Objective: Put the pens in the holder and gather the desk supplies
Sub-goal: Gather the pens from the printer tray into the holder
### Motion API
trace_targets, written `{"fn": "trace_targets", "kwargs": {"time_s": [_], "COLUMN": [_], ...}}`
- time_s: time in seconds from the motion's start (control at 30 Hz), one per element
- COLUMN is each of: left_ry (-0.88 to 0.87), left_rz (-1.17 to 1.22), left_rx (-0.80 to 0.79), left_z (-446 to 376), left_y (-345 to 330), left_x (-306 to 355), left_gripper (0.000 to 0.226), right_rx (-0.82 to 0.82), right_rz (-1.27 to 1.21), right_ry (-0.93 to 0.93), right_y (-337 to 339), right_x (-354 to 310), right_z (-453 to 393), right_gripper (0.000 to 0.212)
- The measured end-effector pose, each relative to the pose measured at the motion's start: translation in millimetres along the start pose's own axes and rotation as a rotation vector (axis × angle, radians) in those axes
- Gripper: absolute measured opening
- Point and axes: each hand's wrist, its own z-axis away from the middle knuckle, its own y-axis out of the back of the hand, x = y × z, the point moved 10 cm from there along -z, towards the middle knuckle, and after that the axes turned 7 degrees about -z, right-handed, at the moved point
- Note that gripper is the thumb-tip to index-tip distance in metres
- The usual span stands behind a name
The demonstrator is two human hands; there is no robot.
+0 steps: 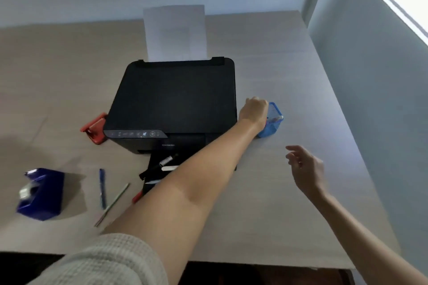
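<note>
A blue mesh pen holder (274, 122) stands on the desk just right of the printer, with a pen (276, 119) leaning inside it. My left hand (253, 111) reaches across to the holder's left rim, fingers curled and hidden behind the back of the hand. My right hand (305, 169) hovers open in front of the holder, holding nothing. A blue pen (102, 188) and a thin greenish pencil (112, 203) lie at the front left. A black marker (166, 161) and a white pen (170, 168) rest on the printer's output tray. A red-tipped pen (137, 196) peeks from under my left forearm.
A black printer (173, 104) with a sheet of paper (174, 32) upright in its feeder fills the desk's middle. A red stapler (95, 128) sits against its left side. A blue tape dispenser (40, 193) stands at the front left. A wall borders the desk (289, 215) on the right.
</note>
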Motion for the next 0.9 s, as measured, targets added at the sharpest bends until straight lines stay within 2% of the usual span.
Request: {"fn": "trace_targets", "kwargs": {"time_s": [0.1,0.2,0.27,0.33,0.4,0.43,0.53,0.63,0.77,0.9], "left_ry": [-0.163,-0.233,-0.092,0.148,0.350,0.398,0.339,0.282,0.316,0.361], "left_rz": [0.220,0.383,0.366,0.287,0.200,0.156,0.002,-0.025,0.039,0.238], "left_rx": [0.244,0.363,0.375,0.401,0.357,0.295,0.061,-0.046,-0.058,0.090], "left_z": [58,155,205,226,228,226,211,201,208,245], "left_y": [24,19,-3,-21,-35,-43,-67,-80,-87,-64], "left_x": [2,-31,-98,-186,-262,-287,-315,-324,-341,-344], "left_gripper": [0.035,0.022,0.017,0.016,0.017,0.021,0.035,0.041,0.030,0.009], "right_rx": [-0.105,-0.194,-0.256,-0.337,-0.433,-0.475,-0.568,-0.673,-0.822,-0.819], "right_rz": [-0.019,0.012,0.027,0.041,0.062,0.069,0.126,0.278,0.549,0.746], "right_ry": [-0.075,-0.068,-0.016,0.078,0.210,0.267,0.370,0.448,0.394,0.472], "right_y": [-28,-61,-90,-123,-158,-174,-219,-268,-310,-321], "right_x": [13,8,-11,-40,-79,-98,-147,-173,-176,-179], "right_z": [42,74,90,102,110,113,115,110,106,108], "right_gripper": [0.018,0.020,0.020,0.017,0.014,0.012,0.015,0.023,0.026,0.024]}}
